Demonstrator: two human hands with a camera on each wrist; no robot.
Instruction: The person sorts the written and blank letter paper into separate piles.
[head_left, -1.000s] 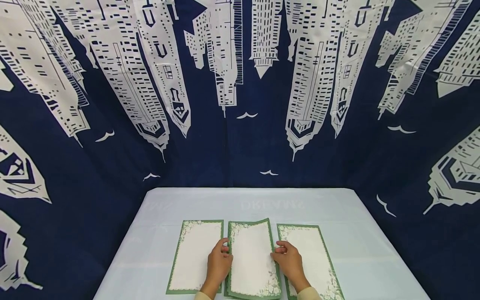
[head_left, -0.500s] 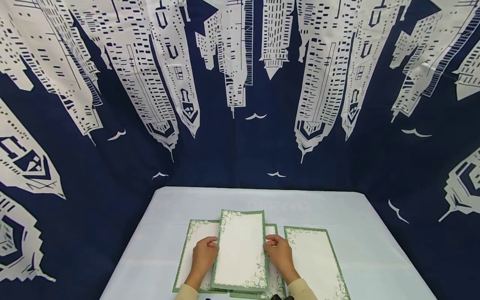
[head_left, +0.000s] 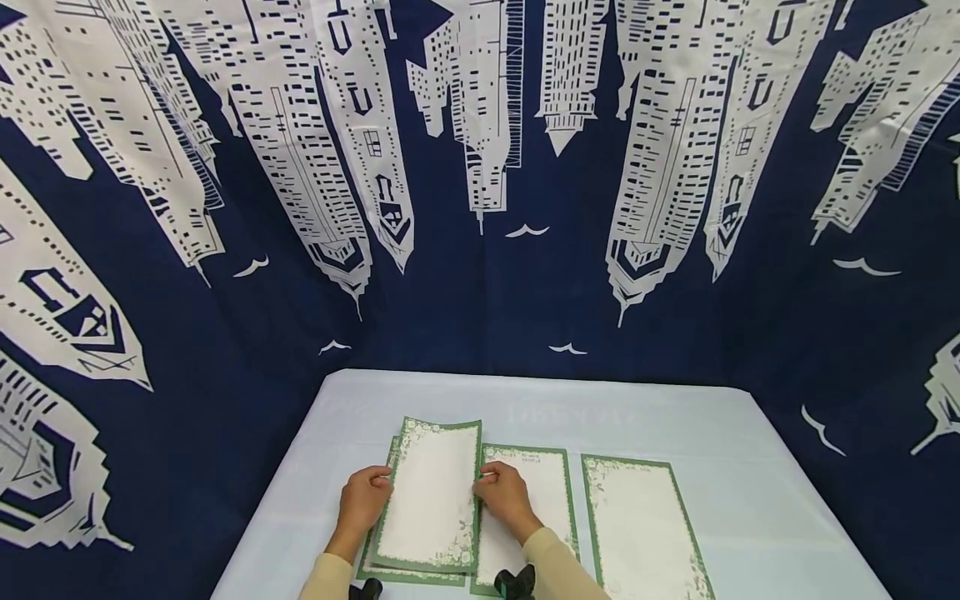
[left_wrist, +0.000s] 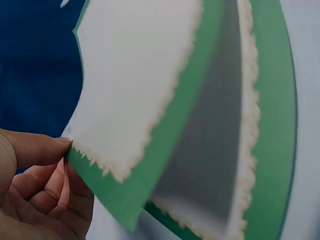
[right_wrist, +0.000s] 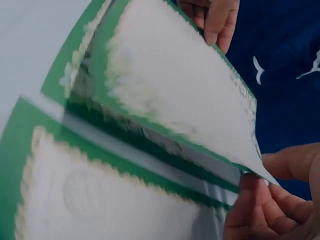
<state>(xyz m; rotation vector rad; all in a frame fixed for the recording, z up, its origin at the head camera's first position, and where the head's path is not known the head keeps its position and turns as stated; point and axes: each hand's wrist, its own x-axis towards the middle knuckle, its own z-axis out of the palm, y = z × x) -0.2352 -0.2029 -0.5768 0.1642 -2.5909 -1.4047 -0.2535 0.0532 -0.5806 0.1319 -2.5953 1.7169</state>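
Observation:
A white paper sheet with a green, flower-patterned border is held up at the left of the table. My left hand pinches its left edge between thumb and fingers, and my right hand pinches the right edge. Directly beneath, another bordered sheet lies mostly hidden, its lower green border showing. The left wrist view shows the held paper bowed, with a shadowed gap between it and the lower sheet. To the right lies a middle sheet, partly covered by my right hand and sleeve.
Farther right, a matching bordered sheet lies flat on the white-covered table. Behind the table hangs a dark blue cloth with white buildings and birds. Black straps or devices sit near both wrists.
Both hands have lifted the top sheet from the middle position and carried it left, over the left sheet. Another sheet now shows in the middle. The head view has shifted slightly.

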